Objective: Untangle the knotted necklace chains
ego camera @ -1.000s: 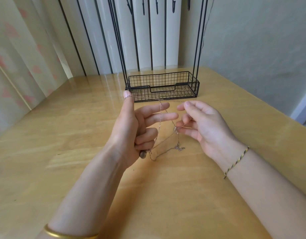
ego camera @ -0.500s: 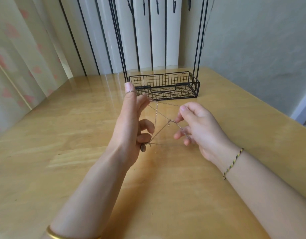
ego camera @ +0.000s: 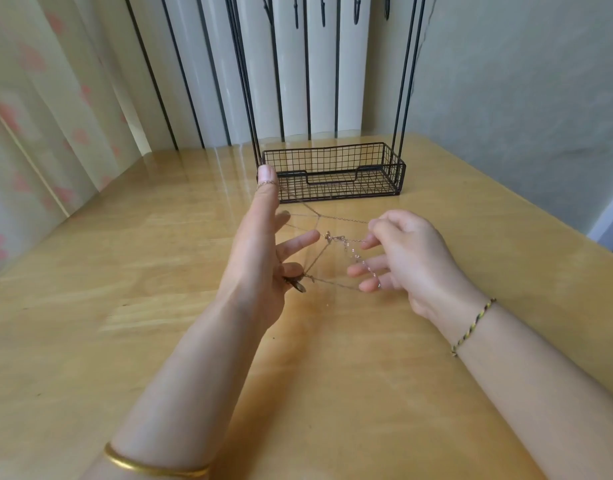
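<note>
Head view looks down at one big wooden table [ego camera: 125, 341]. One black wire basket [ego camera: 398, 174] sits at the far side, and nothing seems to lie in it.

You have two hands up over the middle of the table. Your left hand [ego camera: 256, 268] has its thumb [ego camera: 267, 183] straight up with a loop of chain round it. Its top fingers are spread, and its low fingers look curled on a strand. Your right hand [ego camera: 412, 258] pinches the necklace chains [ego camera: 343, 219] with thumb and finger, and its low fingers hook more strands.

The chains hang pulled tight between your two hands, off the table. I think the job is partly done, because the strands are spread wide like a web. But one knot [ego camera: 329, 237] sits in the middle, so they are not free yet.

I count at least two chains, a plain thin one and a beaded one. They are too thin to be sure. One dark charm [ego camera: 298, 285] hangs by your left hand.
</note>
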Available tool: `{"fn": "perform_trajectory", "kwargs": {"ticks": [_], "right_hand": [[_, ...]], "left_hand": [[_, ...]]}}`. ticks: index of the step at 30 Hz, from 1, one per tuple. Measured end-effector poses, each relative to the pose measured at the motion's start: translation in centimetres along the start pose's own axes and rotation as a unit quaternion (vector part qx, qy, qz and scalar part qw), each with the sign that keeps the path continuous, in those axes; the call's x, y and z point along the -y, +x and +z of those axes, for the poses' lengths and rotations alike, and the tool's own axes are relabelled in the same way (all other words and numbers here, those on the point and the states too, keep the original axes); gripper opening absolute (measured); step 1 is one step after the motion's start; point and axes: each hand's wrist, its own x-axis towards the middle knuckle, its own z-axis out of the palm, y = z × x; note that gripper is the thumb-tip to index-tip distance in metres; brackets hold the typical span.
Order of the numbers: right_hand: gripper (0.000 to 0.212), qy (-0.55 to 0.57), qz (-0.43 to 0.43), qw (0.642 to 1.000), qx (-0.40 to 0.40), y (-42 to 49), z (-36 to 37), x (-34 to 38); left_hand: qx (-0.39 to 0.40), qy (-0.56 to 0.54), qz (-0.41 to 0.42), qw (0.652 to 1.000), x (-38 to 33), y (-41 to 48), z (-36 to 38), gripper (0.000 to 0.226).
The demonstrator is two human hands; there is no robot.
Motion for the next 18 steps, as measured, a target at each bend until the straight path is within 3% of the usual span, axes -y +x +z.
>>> {"fn": "perform_trajectory", "kwargs": {"ticks": [6,12,18], "right_hand": [[0.027,0.058,-0.016,0.996,-0.073,0.5,-0.3,0.2],[0.027,0.292,0.000,0.956,-0.030,0.6,-0.7,0.7],[0.022,0.116,-0.035,0.993,-0.017,0.5,-0.7,0.3]], "left_hand": [[-0.018,-0.010,0.002,1.000,0.1,0.5,-0.4,0.052],[-0.032,-0.010,-0.017,0.999,0.8,1.4,-0.9,0.064],[-0.045,-0.044,-0.014,0.998,0.8,1.7,-1.3,0.061]]}}
